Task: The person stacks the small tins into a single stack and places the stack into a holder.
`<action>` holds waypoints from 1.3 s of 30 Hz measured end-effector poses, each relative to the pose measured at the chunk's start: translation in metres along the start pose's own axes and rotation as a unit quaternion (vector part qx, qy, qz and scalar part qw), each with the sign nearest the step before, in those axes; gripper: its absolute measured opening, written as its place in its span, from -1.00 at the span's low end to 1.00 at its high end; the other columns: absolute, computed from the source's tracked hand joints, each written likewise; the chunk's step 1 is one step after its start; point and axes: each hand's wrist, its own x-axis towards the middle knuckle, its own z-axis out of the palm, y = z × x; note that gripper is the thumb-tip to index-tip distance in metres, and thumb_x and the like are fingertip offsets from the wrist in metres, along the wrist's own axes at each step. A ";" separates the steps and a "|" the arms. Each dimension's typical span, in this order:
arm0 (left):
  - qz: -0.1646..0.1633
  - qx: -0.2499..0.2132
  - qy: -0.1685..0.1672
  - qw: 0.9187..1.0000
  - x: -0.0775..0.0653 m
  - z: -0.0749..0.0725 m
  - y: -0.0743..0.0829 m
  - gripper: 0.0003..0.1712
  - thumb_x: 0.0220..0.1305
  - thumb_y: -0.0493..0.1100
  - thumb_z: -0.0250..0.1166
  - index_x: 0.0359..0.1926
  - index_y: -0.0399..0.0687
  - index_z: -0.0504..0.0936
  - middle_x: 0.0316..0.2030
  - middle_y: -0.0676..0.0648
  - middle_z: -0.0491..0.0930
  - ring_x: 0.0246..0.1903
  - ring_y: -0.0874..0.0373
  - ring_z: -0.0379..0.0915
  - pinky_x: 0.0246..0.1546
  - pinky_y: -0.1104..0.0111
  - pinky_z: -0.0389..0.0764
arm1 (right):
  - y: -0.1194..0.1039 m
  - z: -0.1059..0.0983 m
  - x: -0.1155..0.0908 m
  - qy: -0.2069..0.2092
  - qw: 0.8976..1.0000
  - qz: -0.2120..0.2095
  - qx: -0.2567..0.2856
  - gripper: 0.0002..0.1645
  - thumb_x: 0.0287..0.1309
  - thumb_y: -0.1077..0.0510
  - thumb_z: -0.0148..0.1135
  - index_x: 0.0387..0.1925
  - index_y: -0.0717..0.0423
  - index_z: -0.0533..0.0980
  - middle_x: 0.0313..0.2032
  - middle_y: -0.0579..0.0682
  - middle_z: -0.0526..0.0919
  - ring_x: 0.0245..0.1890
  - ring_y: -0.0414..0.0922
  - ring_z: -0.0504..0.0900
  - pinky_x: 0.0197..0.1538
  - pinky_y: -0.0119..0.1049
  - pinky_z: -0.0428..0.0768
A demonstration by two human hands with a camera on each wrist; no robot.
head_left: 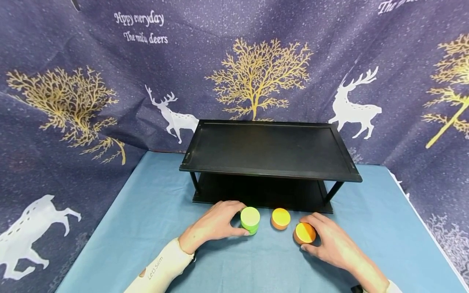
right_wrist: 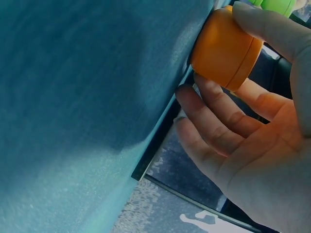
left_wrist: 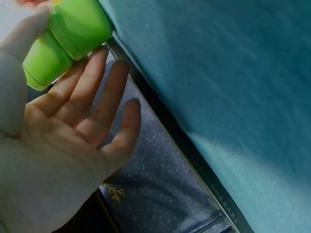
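Seemingly half done: green tubs [head_left: 250, 220] stacked, left hand [head_left: 218, 221] pinching them; orange tubs [head_left: 281, 219] unstacked, right hand [head_left: 329, 240] gripping one nearer tabletop's right edge [head_left: 415, 228], other untouched.

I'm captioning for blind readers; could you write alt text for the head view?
A person's left grip holds two stacked green cylinders, their right grip an orange cylinder. A second orange cylinder stands between them on blue cloth, in front of a black two-tier rack. Behind hangs a dark backdrop with deer and trees.

Navy backdrop [head_left: 190, 61] (white deer [head_left: 355, 112], gold trees [head_left: 253, 95]), blue tablecloth [head_left: 154, 195], black two-tier shelf [head_left: 269, 148]
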 end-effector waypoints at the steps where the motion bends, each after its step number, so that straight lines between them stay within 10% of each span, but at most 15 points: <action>1: 0.000 -0.001 0.000 1.000 0.000 0.000 0.000 -0.33 0.13 0.29 0.61 0.18 0.17 0.68 0.04 0.21 0.68 0.05 0.21 0.60 0.20 0.16 0.58 | 0.000 0.000 0.000 0.000 1.000 0.000 0.000 -0.31 -0.16 -0.09 0.78 0.05 -0.14 0.65 -0.05 -0.21 0.63 -0.11 -0.21 0.54 0.12 0.02 0.67; 39: 0.010 -0.017 -0.007 1.000 0.001 0.001 -0.003 -0.33 0.16 0.27 0.60 0.22 0.18 0.65 0.07 0.21 0.66 0.05 0.28 0.56 0.22 0.16 0.57 | -0.006 -0.004 -0.005 0.066 0.997 -0.023 0.029 -0.26 -0.16 0.11 0.79 0.13 -0.13 0.66 -0.05 -0.34 0.57 -0.11 -0.28 0.54 0.06 -0.13 0.71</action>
